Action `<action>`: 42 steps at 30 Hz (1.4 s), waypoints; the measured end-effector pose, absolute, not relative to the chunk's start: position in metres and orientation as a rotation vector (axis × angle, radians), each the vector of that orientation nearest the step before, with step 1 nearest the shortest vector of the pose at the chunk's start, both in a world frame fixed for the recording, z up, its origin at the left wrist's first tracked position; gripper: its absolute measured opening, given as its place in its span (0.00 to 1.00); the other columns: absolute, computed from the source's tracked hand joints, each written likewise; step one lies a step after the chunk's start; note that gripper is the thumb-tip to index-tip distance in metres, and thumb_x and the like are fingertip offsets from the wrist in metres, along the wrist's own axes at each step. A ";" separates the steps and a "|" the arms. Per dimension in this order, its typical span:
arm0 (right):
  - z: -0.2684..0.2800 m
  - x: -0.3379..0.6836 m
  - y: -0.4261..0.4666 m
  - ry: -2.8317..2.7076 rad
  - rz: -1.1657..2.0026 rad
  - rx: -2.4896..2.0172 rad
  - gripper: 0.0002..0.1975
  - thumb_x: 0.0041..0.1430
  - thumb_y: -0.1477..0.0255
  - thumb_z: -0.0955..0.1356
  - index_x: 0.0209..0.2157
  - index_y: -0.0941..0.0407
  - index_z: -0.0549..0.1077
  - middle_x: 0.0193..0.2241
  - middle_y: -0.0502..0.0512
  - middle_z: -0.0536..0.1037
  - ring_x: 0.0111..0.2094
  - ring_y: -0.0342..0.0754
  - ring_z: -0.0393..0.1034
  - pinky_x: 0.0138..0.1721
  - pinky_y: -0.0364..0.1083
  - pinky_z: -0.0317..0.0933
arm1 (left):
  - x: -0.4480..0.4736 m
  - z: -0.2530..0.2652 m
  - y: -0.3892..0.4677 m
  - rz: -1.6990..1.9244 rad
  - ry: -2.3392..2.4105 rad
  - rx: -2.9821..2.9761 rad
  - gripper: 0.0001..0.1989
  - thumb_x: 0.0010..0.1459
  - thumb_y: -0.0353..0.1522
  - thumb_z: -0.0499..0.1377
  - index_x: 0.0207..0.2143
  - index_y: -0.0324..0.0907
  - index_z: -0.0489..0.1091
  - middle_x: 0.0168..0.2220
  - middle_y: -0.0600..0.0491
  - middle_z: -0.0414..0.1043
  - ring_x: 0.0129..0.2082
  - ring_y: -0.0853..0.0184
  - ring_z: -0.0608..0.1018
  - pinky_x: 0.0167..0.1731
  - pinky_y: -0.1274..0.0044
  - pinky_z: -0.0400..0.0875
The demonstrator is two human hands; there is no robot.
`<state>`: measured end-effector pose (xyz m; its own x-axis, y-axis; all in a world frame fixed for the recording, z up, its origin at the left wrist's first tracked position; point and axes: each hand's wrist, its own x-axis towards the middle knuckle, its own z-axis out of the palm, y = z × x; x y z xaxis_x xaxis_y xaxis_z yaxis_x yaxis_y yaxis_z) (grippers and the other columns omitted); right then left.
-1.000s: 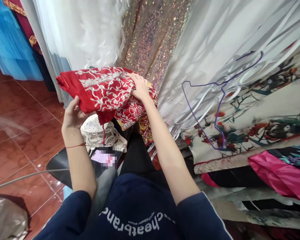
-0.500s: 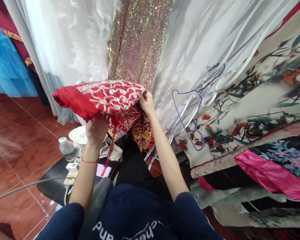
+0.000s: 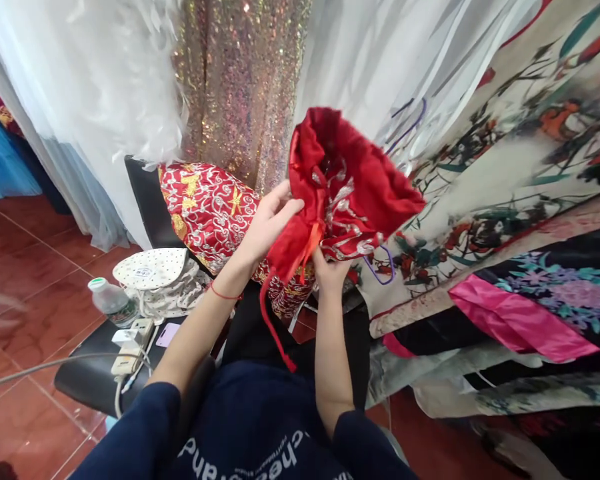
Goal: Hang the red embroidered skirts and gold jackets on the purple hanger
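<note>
Left hand (image 3: 275, 217): grip closed, thumb over left edge of shiny red satin garment with silver embroidery (image 3: 385, 187). Right hand (image 3: 333, 267): thumb at lower edge, closure hidden under cloth. Garment raised beyond 2 hands, nearer right; bunched, no clear long axis. Red cord (image 3: 270, 327) dangles between forearms.

Bright light up ahead of me, washing the white feathery fabric (image 3: 115, 73) pale! Sequined cloth (image 3: 240, 87) glitters, shadow darkens the lower right, and my wide view stretches, softening toward its edges.
</note>
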<state>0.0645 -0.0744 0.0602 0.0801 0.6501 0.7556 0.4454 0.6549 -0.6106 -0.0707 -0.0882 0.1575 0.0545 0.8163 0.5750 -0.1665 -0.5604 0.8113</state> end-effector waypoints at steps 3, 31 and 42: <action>0.069 0.081 -0.074 -1.362 0.212 -0.959 0.28 0.62 0.53 0.67 0.56 0.56 0.72 0.42 0.64 0.82 0.45 0.58 0.80 0.52 0.58 0.75 | -0.066 0.145 -0.063 1.544 0.738 1.515 0.12 0.58 0.29 0.56 0.44 0.41 0.75 0.45 0.51 0.80 0.48 0.62 0.80 0.52 0.69 0.74; -0.030 0.253 -0.121 -2.013 -0.306 -1.571 0.21 0.72 0.64 0.59 0.31 0.54 0.77 0.32 0.58 0.80 0.27 0.50 0.79 0.26 0.45 0.75 | -0.001 0.017 0.105 1.361 1.382 1.761 0.14 0.64 0.43 0.51 0.36 0.45 0.69 0.33 0.51 0.76 0.31 0.62 0.77 0.37 0.74 0.66; 0.031 0.225 -0.145 -1.948 -0.232 -1.168 0.04 0.66 0.70 0.68 0.37 0.49 0.76 0.32 0.55 0.80 0.37 0.52 0.72 0.39 0.55 0.67 | 0.034 0.059 0.133 1.203 0.942 1.176 0.26 0.42 0.47 0.71 0.42 0.41 0.80 0.24 0.58 0.73 0.20 0.73 0.67 0.25 0.79 0.61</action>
